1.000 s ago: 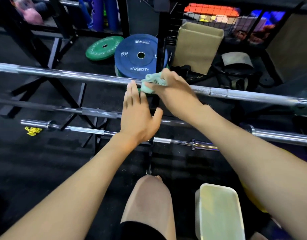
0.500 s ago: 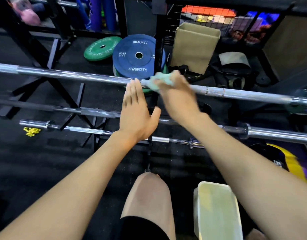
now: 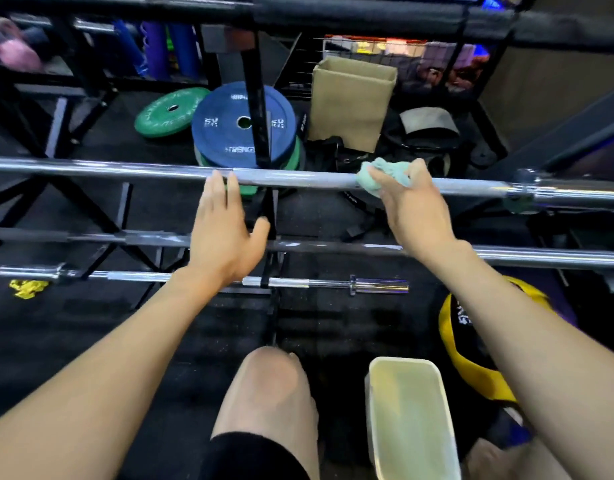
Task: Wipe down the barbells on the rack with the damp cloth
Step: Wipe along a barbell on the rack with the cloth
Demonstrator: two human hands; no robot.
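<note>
Now the right hand [image 3: 414,206] is gripping the green cloth [image 3: 381,176] around the top barbell [image 3: 298,178] — the left hand [image 3: 222,233], fingers straight, is resting its fingertips on that barbell, well left of the cloth.

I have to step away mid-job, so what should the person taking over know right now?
Right hand grips the damp green cloth around the top barbell, right of its middle.
Left hand is open, fingertips resting on the same bar.
Done: part of the top bar's middle shaft looks wiped; how much is unclear.
Left: the rest of that bar towards the right sleeve, then the middle barbell and the lowest barbell on the rack.
</note>
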